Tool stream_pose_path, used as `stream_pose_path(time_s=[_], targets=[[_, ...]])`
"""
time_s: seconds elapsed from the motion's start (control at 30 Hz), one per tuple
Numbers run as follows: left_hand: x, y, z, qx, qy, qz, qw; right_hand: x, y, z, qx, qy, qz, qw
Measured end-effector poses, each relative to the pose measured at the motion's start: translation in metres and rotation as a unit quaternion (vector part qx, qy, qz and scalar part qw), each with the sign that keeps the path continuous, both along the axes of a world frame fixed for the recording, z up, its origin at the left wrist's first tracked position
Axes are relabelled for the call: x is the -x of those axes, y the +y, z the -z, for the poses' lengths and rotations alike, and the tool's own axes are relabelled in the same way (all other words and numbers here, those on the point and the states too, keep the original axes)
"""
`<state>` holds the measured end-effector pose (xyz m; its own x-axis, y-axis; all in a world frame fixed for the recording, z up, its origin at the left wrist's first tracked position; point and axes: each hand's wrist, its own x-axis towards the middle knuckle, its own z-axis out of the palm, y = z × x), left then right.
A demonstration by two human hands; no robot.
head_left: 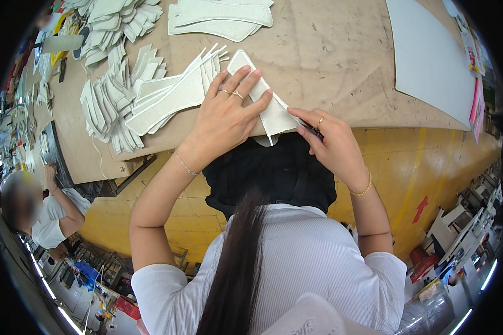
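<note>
A cream fabric piece [275, 118] with a raised piped edge lies slantwise at the table's front edge. Across its upper part my left hand [227, 111] lies with fingers spread, pressing it against the table. My right hand [332, 139] is closed around a small dark cutting tool [314, 132], probably thread snips, mostly covered by the fingers. The tool is at the piece's right edge; its tip is hard to make out. Just left of my left hand, a fanned stack of similar cream pieces [176, 100] rests on the table.
More cream pieces are heaped at the left [114, 22], with a flat pile [221, 19] at the far side. A large pale sheet [425, 61] covers the table's right. Brown paper [335, 61] covers the tabletop. Another person [50, 212] sits at the far left.
</note>
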<state>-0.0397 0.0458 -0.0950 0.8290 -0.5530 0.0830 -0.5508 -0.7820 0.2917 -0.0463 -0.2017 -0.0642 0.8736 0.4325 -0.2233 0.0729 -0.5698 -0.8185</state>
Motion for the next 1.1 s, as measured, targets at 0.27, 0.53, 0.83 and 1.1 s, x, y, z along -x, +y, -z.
stream_pose_path(time_s=[0.27, 0.53, 0.83, 1.1], targets=[[0.001, -0.001, 0.002, -0.008, 0.011, 0.002, 1.0, 0.005, -0.003, 0.004, -0.022, 0.029, 0.018, 0.999], [0.002, -0.003, 0.003, -0.02, 0.002, 0.008, 1.0, 0.004, -0.008, 0.006, -0.007, -0.013, 0.01, 1.0], [0.003, -0.004, 0.004, -0.038, -0.01, 0.02, 0.999, 0.007, -0.007, 0.011, 0.021, -0.063, 0.003, 0.998], [0.008, -0.007, 0.003, -0.064, -0.019, 0.012, 0.998, 0.011, -0.007, 0.01, 0.083, -0.085, -0.027, 0.993]])
